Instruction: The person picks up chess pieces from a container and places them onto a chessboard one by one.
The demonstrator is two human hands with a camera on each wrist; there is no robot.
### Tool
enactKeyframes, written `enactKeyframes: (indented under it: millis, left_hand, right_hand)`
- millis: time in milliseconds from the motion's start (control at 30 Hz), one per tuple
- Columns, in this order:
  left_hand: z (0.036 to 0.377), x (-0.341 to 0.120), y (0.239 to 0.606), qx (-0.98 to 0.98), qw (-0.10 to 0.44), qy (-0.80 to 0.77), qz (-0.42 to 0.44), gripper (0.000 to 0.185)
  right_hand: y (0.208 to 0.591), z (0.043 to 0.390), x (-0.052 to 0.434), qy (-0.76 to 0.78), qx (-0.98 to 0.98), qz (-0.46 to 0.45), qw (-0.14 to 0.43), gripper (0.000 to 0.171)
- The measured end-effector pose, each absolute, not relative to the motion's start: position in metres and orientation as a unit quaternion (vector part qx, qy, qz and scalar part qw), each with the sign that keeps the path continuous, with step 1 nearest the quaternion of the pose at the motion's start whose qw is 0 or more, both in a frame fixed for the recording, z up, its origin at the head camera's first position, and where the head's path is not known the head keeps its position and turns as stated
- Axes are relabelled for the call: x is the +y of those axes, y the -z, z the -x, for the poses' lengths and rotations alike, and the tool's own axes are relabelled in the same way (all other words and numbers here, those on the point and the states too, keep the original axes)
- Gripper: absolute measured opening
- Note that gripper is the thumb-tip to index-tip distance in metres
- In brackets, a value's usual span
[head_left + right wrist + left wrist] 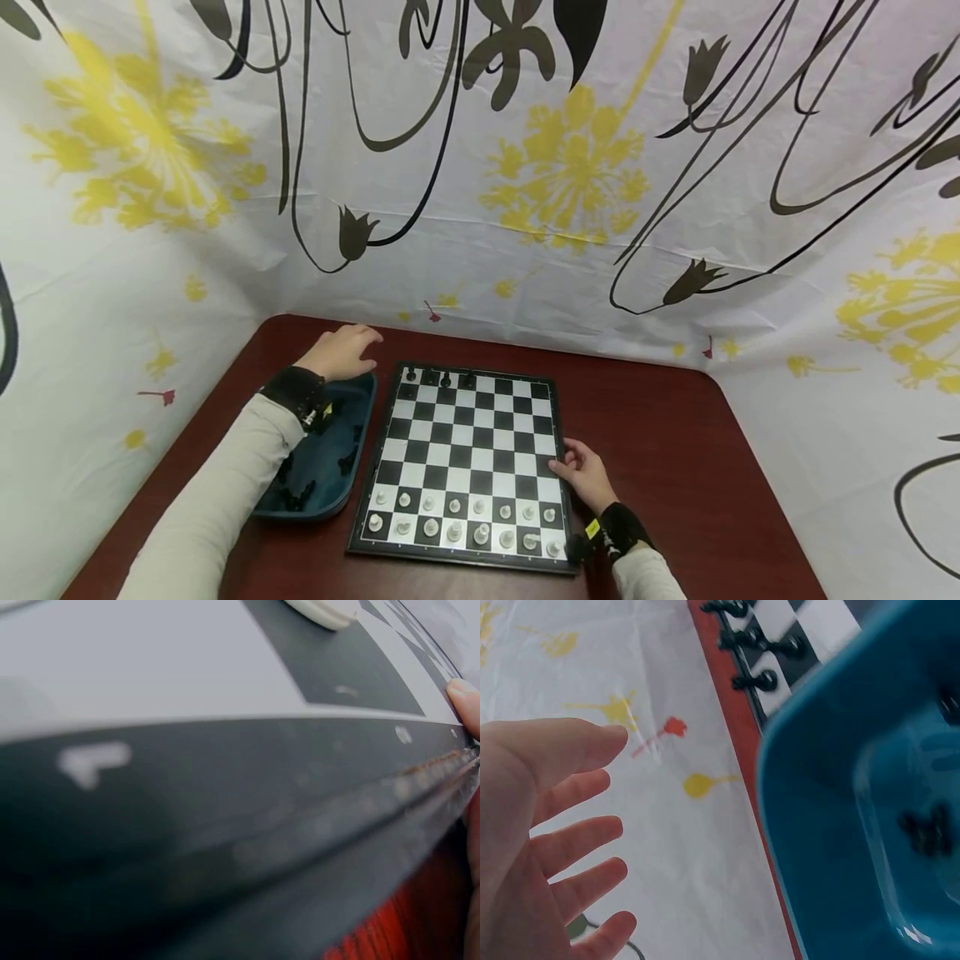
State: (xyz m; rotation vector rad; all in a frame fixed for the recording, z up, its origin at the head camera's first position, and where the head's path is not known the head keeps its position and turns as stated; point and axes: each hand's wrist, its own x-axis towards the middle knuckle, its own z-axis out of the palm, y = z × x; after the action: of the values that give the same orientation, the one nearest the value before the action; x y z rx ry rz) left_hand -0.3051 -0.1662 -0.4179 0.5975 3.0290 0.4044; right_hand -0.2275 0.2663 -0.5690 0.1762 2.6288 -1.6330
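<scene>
Fingers of my left hand [341, 352] hung spread and empty over the blue tray [352, 467] of black pieces [347, 460]. My right hand [585, 477] rested fingertips on the chessboard [465, 467] edge, gripping nothing. A nudge there could topple the white pieces [465, 525].

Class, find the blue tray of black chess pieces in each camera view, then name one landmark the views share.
Head: blue tray lies lower left, beside the chessboard, under the left hand.
Left wrist: it fills the right side.
Right wrist: not in it.
Shared landmark: the chessboard, top right in the left wrist view, filling the right wrist view.
</scene>
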Motion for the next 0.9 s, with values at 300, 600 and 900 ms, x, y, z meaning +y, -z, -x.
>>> enactKeyframes:
  millis: [300, 600, 900]
  left_hand:
    - [0.290, -0.208, 0.418, 0.977, 0.019, -0.123, -0.172, 0.046]
    - [0.277, -0.234, 0.432, 0.980, 0.032, -0.116, -0.158, 0.045]
    - [0.262, -0.244, 0.461, 0.978, 0.068, -0.094, -0.171, 0.042]
  right_hand:
    - [0.570, 0.228, 0.265, 0.507, 0.860, -0.062, 0.022, 0.052]
    - [0.569, 0.227, 0.266, 0.508, 0.858, -0.064, 0.024, 0.054]
    - [0.570, 0.228, 0.265, 0.503, 0.862, -0.060, 0.022, 0.052]
